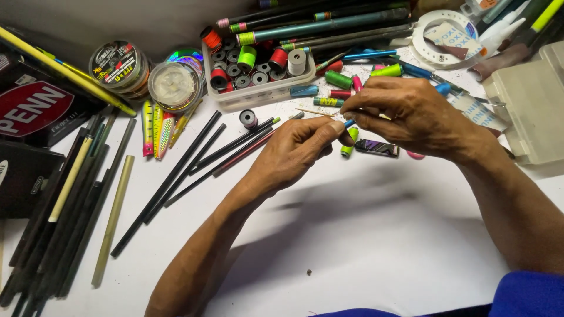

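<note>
The left hand (296,147) and right hand (411,114) are pinching a thin blue-tipped rod (349,123) between closed fingers, just above the white bench (352,235). The rod's tip is showing bare, with no thread visible on it. Beyond, a lighter (377,147), loose black rods (194,158) and a tray of thread spools (258,73) are lying untouched.

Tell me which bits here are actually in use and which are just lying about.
In use: left hand and right hand pinching a thin blue-tipped rod.

Lying about: thread spool box, line spools, lures, black rod blanks, lighter, tape roll.
</note>
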